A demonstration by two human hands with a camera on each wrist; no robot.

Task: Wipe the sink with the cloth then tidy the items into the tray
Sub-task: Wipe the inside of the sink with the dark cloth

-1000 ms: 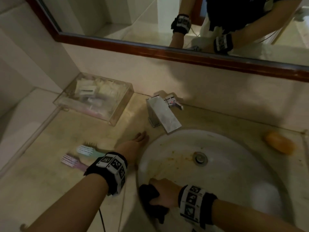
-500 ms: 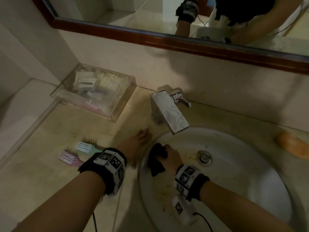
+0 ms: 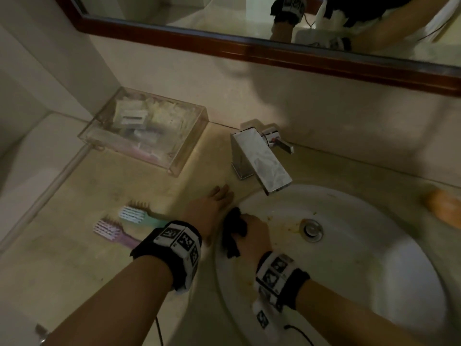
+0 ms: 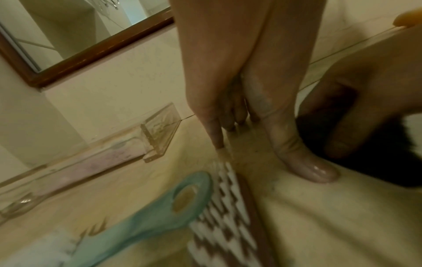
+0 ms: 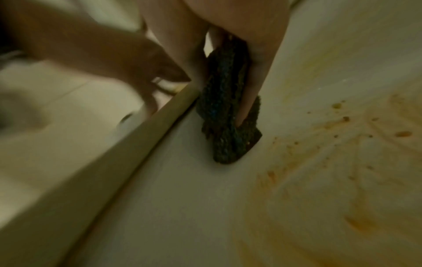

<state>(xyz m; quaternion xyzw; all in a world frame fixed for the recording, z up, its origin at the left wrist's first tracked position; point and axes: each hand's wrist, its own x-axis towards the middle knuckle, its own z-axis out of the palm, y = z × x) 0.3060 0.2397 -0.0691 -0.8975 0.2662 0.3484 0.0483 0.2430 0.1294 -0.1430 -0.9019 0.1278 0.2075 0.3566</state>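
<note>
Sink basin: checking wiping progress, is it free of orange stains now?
No, orange smears and specks still mark the sink beside the cloth.

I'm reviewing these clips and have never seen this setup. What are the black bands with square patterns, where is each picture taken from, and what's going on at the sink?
No machine here: a person works with bare hands. The patterned bands are wrist straps carrying small cameras. The wide picture comes from a head camera looking down; the other two look along each hand.

The right hand grips a dark cloth against the left wall of the white sink, which has orange stains near the drain. The left hand rests flat on the counter beside the rim.

Also on the counter: a green brush, a pink brush, a clear tray holding small packets, a tap and an orange soap.
</note>
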